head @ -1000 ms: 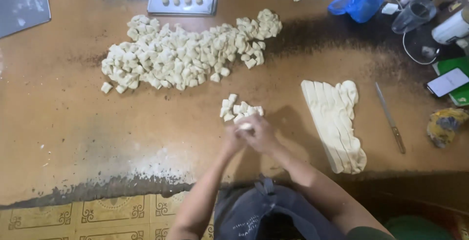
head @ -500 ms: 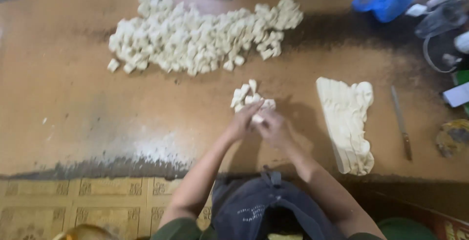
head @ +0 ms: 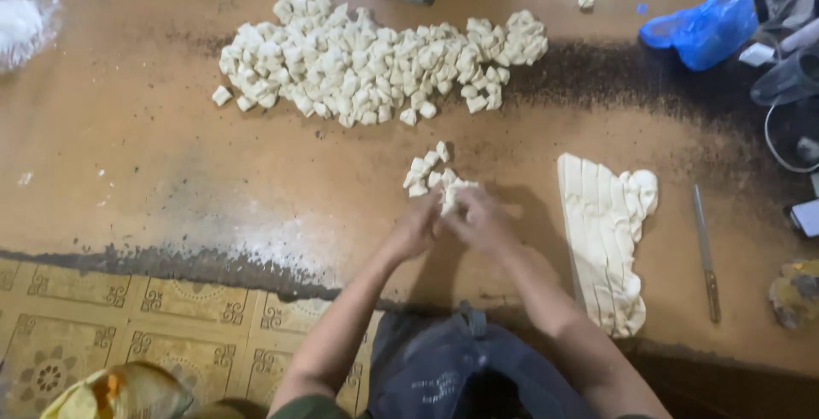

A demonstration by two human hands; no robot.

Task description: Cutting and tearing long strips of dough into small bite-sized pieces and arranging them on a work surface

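Between our two hands, a small dough piece [head: 454, 197] sits pinched: left hand [head: 415, 229] and right hand [head: 483, 221] press together around it, equally near, just below the little cluster of cut pieces [head: 429, 171] on the worktop [head: 153, 171].

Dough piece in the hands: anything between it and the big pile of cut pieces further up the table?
Only the small cluster of cut pieces just past both hands. Beyond it, bare table up to the big pile. The dough piece sits between left hand and right hand.

Small dough pieces [head: 431, 171] between big heap [head: 375, 56] (behind) and hands [head: 452, 223]
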